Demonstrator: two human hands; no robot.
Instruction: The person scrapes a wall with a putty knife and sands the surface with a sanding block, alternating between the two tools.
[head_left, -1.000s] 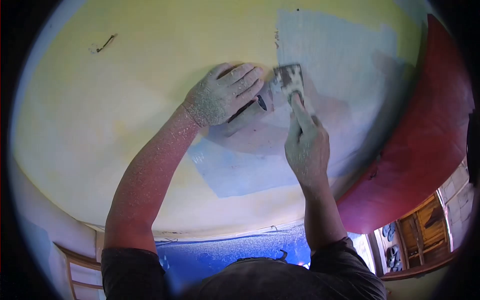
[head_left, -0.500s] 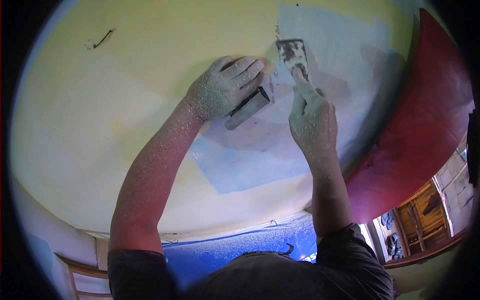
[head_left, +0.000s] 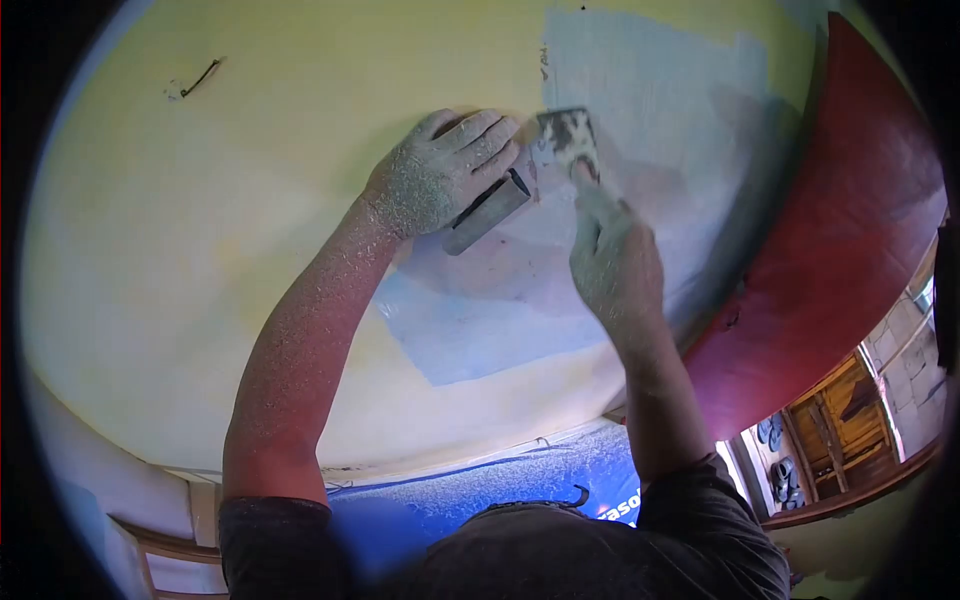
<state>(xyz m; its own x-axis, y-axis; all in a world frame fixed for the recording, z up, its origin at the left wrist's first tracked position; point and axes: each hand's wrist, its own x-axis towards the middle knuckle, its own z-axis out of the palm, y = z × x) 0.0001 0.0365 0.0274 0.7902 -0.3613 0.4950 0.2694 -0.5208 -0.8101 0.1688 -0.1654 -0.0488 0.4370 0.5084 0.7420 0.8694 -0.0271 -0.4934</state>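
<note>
My right hand [head_left: 617, 260] grips a putty knife [head_left: 568, 130] by its handle, index finger stretched along it. The knife's blade, mottled dark and white, is at the grey-blue patch [head_left: 650, 100] on the wall. Coated in pale dust, my left hand [head_left: 435, 180] lies against the yellow wall just left of the blade. A curled grey sheet [head_left: 487, 213], which looks like sandpaper, sticks out from beneath its palm, held there. Dark marks and small chips show on the wall between the hands.
A red curtain-like sheet [head_left: 830, 260] hangs along the right side. Below the wall is a dusty blue sheet [head_left: 450, 510] with white lettering. Shoes [head_left: 785, 480] stand by a wooden door [head_left: 850, 430] at lower right. A bent dark hook [head_left: 202, 78] juts from the wall.
My right hand has brought the putty knife down and slightly left along the wall, closer to my left hand. The left hand stays nearly where it was on the wall.
</note>
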